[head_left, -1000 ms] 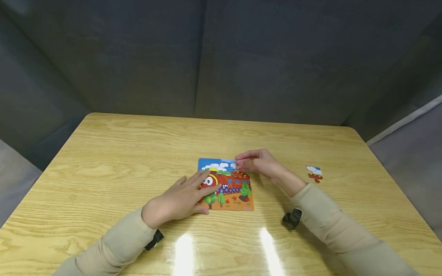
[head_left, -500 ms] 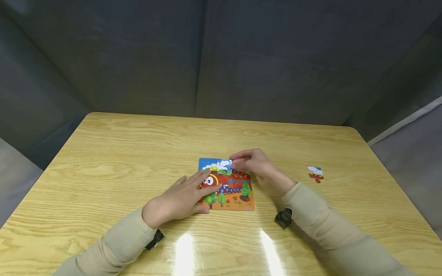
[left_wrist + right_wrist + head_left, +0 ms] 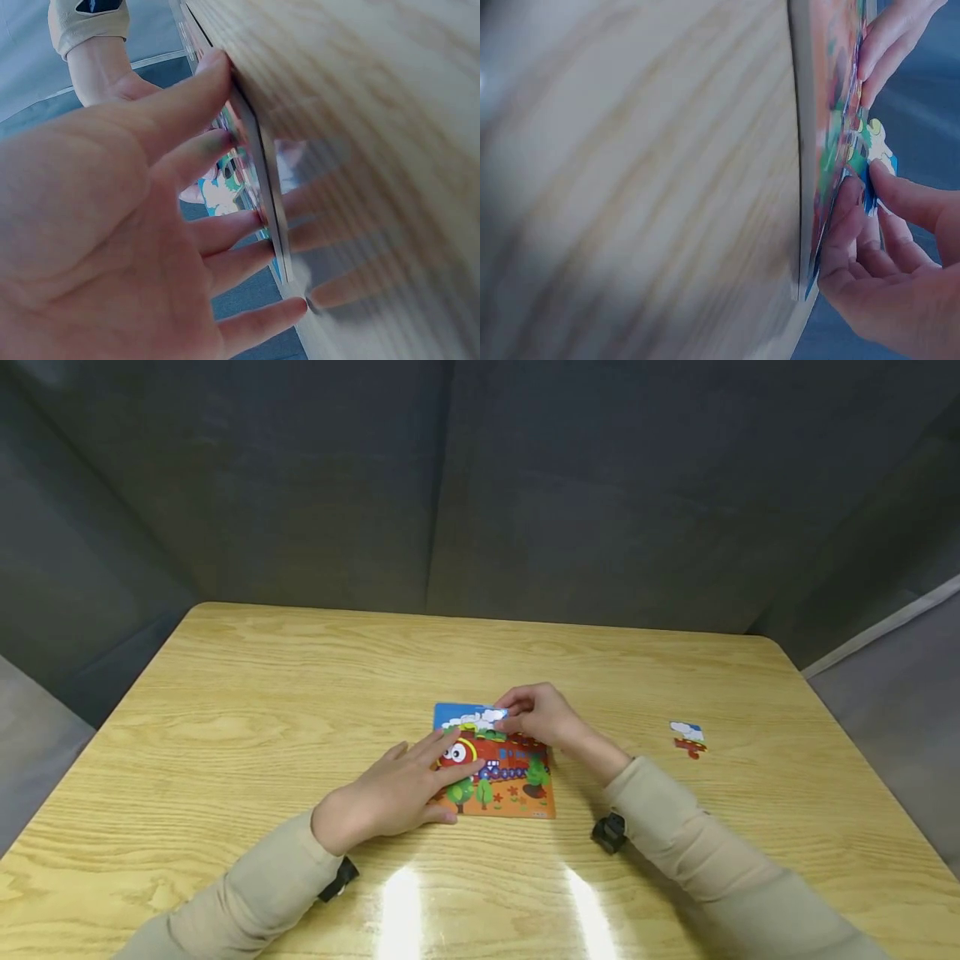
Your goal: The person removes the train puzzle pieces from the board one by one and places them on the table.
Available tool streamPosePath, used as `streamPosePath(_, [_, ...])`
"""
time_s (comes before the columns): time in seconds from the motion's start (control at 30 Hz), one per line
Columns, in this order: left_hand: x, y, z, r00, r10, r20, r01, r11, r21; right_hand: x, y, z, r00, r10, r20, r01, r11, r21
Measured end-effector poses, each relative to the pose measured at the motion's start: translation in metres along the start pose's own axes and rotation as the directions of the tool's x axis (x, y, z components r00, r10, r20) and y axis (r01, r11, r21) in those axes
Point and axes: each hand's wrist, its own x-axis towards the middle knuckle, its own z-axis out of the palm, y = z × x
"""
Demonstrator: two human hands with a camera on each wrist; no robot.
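A jigsaw puzzle (image 3: pixel 506 806) of a red train with eyes, trees and a blue cloudy sky lies on the table between the hands. My left hand (image 3: pixel 390 789) rests with spread, fairly straight fingers across its left side; in the left wrist view, fingertips touch the puzzle and the little finger reaches beyond its edge. Over the sky part, my right hand (image 3: pixel 542 714) pinches a puzzle piece (image 3: pixel 880 142) with cloud, green and blue on it between thumb and fingers. That piece stands tilted up from the puzzle in the right wrist view. Fingers hide some of the upper right picture.
Off to the right on the wooden table (image 3: pixel 300 677) lie a cloud-and-sky puzzle piece (image 3: pixel 687 731) and a red piece (image 3: pixel 690 747), close together. Dark curtains (image 3: pixel 480 485) hang behind the table's far edge.
My right hand has moved left across the top of the puzzle with the pinched piece. The left hand has stayed in place on the puzzle.
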Motion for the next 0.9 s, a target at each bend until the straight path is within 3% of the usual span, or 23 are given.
streamPosePath(0.17, [0.001, 0.001, 0.000, 1.000, 0.002, 0.005, -0.002, 1.000, -0.007, -0.004, 0.003, -0.014, 0.999, -0.036, 0.021, 0.034, 0.997, 0.063])
streamPosePath(0.37, [0.002, 0.001, 0.000, 1.000, 0.002, 0.004, -0.002, 1.000, 0.000, -0.011, 0.014, -0.048, 0.998, -0.039, 0.055, 0.033, 0.993, 0.118])
streamPosePath(0.63, [0.001, 0.001, 0.000, 1.000, 0.014, -0.009, -0.014, 1.000, -0.001, -0.023, 0.046, -0.098, 0.998, 0.012, 0.059, -0.011, 1.000, -0.026])
streamPosePath(0.9, [0.000, 0.001, -0.001, 1.000, 0.015, -0.006, -0.015, 1.000, -0.010, -0.041, 0.077, -0.130, 0.993, 0.116, 0.015, -0.114, 0.987, -0.116])
